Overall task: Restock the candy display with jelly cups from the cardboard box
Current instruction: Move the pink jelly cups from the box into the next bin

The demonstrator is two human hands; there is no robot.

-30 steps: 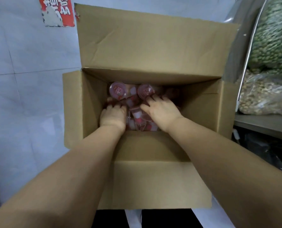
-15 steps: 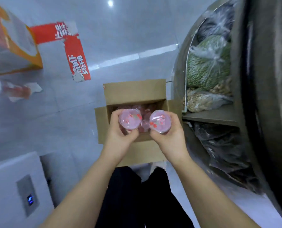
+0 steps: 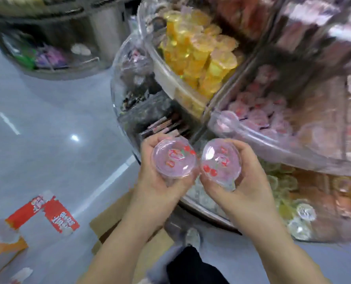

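2 cups (image 3: 174,158), 1 clamped in my left hand (image 3: 160,181), 1 in my right hand (image 3: 244,181). I judge them light, stiff-walled and slick, so I'd grip the sides, sparing the film lids.

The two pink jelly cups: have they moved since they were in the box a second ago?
Yes. The two pink jelly cups, one in the left hand and one in the right hand, are out of the cardboard box, raised before the display bin of pink cups.
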